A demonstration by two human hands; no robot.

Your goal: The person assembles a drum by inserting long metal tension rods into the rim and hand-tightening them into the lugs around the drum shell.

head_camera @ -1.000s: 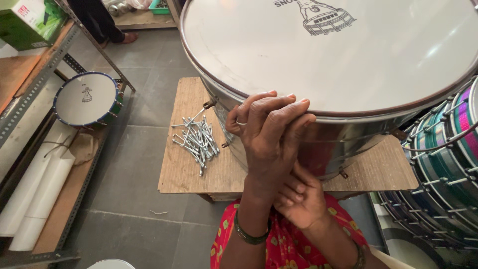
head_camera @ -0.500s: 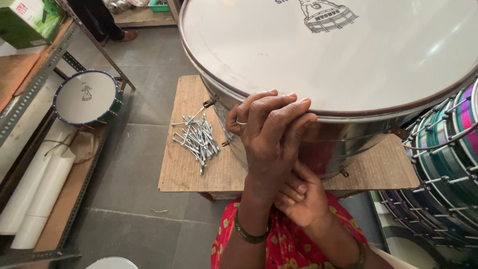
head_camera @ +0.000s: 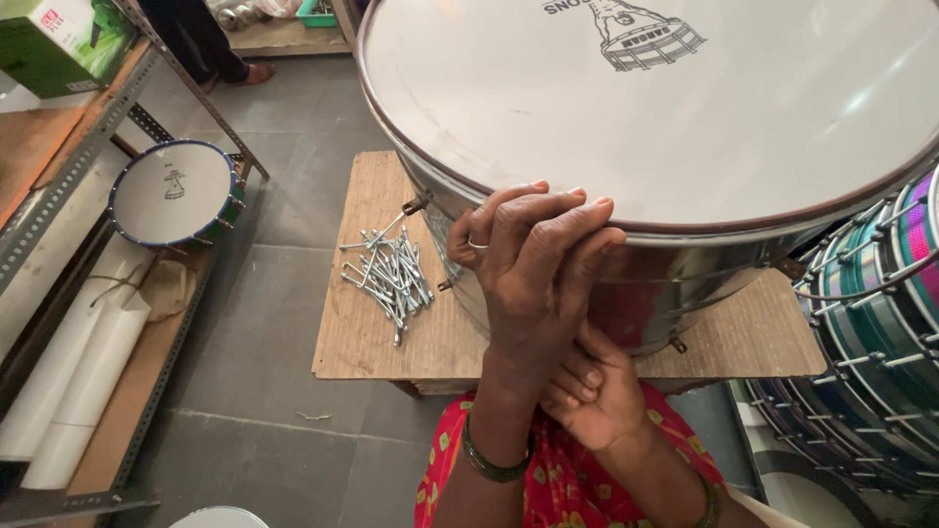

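Fingers: on our left hand they lie closed together and curl over the near rim of the big drum, tips resting on the edge of its white skin; a ring shows on one finger.
Right hand: our right hand sits lower and nearer, fingers half curled against the left wrist and the drum's shiny metal shell; we cannot tell if it grips anything.
Drum position: it stands directly beyond our hands on the wooden board, its flat head facing up and filling the far right of the scene.
Nearer hand: the left hand is the one on the rim.
Loose hardware: a heap of metal hook rods lies on the board, left of the drum, near our left hand but apart from it.
Surroundings: a small drum rests on the left shelf; striped drums crowd the right.
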